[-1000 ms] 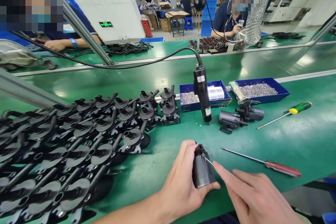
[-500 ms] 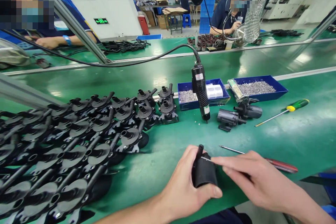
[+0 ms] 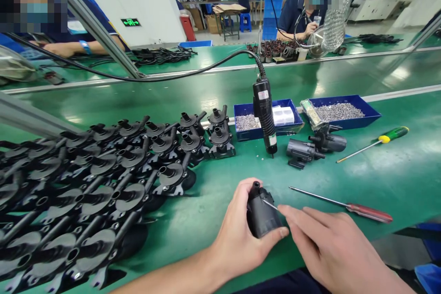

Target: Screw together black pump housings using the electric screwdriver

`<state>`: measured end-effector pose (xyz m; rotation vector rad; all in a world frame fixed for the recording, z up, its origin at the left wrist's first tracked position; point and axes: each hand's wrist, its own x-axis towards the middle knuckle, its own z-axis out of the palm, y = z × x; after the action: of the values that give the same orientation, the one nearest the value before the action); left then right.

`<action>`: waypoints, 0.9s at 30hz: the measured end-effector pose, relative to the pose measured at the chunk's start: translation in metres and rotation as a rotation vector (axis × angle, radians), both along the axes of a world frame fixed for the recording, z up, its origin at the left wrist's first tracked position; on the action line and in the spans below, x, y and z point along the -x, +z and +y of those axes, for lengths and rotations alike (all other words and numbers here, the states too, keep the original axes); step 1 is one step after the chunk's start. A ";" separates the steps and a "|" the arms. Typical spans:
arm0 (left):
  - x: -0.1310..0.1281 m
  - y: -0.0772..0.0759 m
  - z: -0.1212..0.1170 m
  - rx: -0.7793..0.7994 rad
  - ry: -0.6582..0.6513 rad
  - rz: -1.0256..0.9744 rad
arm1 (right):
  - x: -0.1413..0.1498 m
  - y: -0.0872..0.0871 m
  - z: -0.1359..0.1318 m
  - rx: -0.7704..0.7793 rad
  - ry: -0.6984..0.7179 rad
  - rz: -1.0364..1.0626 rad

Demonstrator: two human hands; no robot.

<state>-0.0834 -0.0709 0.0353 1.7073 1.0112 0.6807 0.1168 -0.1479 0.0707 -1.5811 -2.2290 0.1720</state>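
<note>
My left hand (image 3: 237, 234) is wrapped round a small black pump body (image 3: 261, 215) and holds it on the green bench near the front edge. My right hand (image 3: 327, 248) comes in from the right, its fingers pinched on a thin metal pin or wire (image 3: 270, 205) that touches the pump's upper side. A red-handled screwdriver (image 3: 344, 206) lies just beyond my right hand. An electric screwdriver (image 3: 265, 117) hangs on its cable above the bench behind the pump.
Many black pump housings (image 3: 103, 179) cover the bench at left. Two blue trays of screws (image 3: 341, 115) stand at the back, with two finished pumps (image 3: 315, 147) and a green-handled screwdriver (image 3: 375, 143) nearby. Other people work across the conveyor.
My right hand slid leftward over the pump, then drew back a little. The pump was turned slightly in my left hand. The camera view shifted a bit.
</note>
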 end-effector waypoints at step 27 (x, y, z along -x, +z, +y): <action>0.006 -0.011 0.003 -0.066 -0.094 0.023 | -0.009 0.028 0.041 0.156 0.292 -0.216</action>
<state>-0.0892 -0.0683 0.0247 1.8122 0.9271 0.6411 0.1255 -0.1072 0.0987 -1.3971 -2.6696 0.2737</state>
